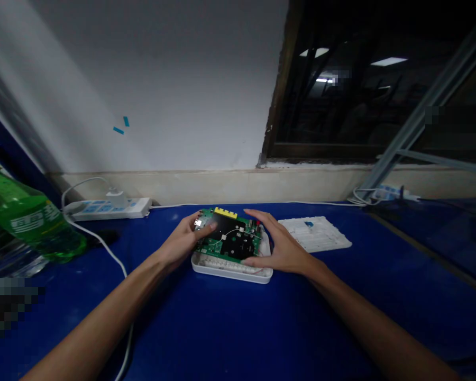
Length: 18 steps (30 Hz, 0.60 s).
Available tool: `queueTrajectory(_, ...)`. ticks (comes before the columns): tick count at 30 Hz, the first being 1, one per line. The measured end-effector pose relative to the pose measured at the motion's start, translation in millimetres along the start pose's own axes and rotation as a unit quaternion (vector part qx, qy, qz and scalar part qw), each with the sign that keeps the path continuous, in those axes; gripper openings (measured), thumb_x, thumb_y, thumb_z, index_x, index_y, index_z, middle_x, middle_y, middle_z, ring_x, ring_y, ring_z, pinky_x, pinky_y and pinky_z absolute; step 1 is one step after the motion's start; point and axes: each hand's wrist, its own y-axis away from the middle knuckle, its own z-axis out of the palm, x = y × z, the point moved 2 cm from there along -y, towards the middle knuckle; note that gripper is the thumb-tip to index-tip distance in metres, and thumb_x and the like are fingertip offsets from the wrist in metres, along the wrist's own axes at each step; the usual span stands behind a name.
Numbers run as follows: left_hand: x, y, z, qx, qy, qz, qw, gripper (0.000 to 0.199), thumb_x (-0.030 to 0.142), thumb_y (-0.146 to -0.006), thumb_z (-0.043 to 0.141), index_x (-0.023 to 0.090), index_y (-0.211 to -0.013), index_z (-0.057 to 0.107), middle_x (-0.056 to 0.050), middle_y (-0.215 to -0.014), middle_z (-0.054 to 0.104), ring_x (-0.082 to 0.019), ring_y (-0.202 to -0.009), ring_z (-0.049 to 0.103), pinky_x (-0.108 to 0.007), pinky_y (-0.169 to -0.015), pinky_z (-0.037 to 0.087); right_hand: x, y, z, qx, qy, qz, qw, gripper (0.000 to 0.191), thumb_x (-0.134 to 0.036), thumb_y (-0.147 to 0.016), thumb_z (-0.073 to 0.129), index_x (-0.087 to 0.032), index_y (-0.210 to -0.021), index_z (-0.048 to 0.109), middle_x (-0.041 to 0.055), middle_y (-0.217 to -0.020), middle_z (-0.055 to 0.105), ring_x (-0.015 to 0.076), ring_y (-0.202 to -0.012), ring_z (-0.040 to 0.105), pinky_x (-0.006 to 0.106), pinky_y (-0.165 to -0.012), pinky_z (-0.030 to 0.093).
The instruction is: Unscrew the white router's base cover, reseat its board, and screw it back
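Note:
A green circuit board [232, 235] with black patches, thin white wires and a yellow connector block [226, 212] is tilted above a white plastic housing [230, 272]. My left hand [184, 236] grips the board's left side, its thumb on the black patch. At the right edge, my right hand [282, 244] has thumb and fingers spread around the board's corners. The housing lies under the board, its front rim showing. Just right of my right hand, a white plastic cover [317, 234] lies flat with a small blue piece on it.
A white power strip [111, 208] with a plug stands at the back left, its white cable [117, 259] running down the blue table [238, 328]. A green bottle [31, 217] leans at the left. Another power strip [396, 193] sits at the back right by a metal post.

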Motion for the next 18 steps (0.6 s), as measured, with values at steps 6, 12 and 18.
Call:
queueTrajectory(6, 9.2, -3.0, -18.3, 0.04, -0.023, 0.027, 0.999, 0.035, 0.034, -0.085, 0.072, 0.015, -0.113, 0.059, -0.014, -0.113, 0.07, -0.024, -0.092, 0.07, -0.033, -0.075, 0.058, 20.0, -0.5, -10.1, 0.082, -0.084, 0.074, 0.99, 0.048, -0.034, -0.09, 0.064, -0.026, -0.135, 0.051, 0.0087, -0.116, 0.068, 0.023, -0.104, 0.066, 0.045, -0.095, 0.053)
queueTrajectory(12, 7.4, -2.2, -7.6, 0.001, -0.061, 0.092, 0.994, 0.036, 0.036, -0.089, 0.068, 0.017, -0.118, 0.058, -0.013, -0.12, 0.068, -0.026, -0.107, 0.067, -0.042, -0.091, 0.057, 19.6, -1.8, 3.8, 0.01, -0.21, 0.112, 0.971, 0.053, -0.037, -0.083, 0.073, -0.026, -0.13, 0.052, 0.0049, -0.11, 0.069, 0.019, -0.094, 0.067, 0.039, -0.087, 0.056)
queueTrajectory(18, 15.4, 1.6, -6.3, -0.063, -0.193, 0.151, 0.967, 0.032, 0.034, -0.092, 0.064, 0.02, -0.121, 0.06, -0.008, -0.12, 0.068, -0.023, -0.109, 0.065, -0.04, -0.096, 0.054, 20.2, 3.2, 1.3, 0.036, -0.116, 0.12, 0.985, 0.025, -0.039, -0.085, 0.071, -0.021, -0.082, 0.055, -0.002, -0.073, 0.061, 0.0152, -0.069, 0.059, 0.027, -0.061, 0.048)
